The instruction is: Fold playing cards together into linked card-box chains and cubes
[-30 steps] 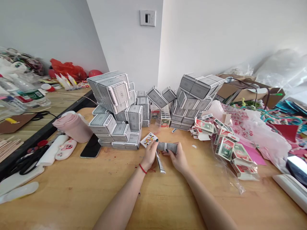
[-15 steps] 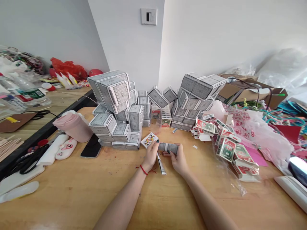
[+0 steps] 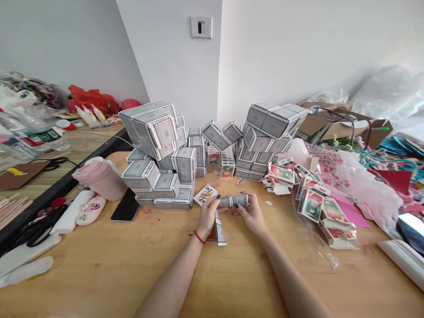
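Note:
Both my hands meet at the middle of the wooden table (image 3: 99, 265). My left hand (image 3: 208, 216), with a red string at the wrist, pinches the left end of a grey patterned card box (image 3: 237, 201). My right hand (image 3: 252, 215) grips the right end of the same box, fingers curled over it. A face-up playing card (image 3: 205, 194) lies just left of my left fingertips. A flat grey strip of box card (image 3: 220, 228) lies under my left palm.
Grey card boxes are piled in a left heap (image 3: 159, 154) and a right heap (image 3: 268, 137) behind my hands. Red and green flat packets (image 3: 311, 198) spill from plastic at the right. A pink cup (image 3: 99, 176), a phone (image 3: 126, 206) and scissors (image 3: 36, 227) lie left.
My right hand has lifted and turned the box slightly, its fingers now over the top. The left hand stays at the box's left end. The camera shifted a little.

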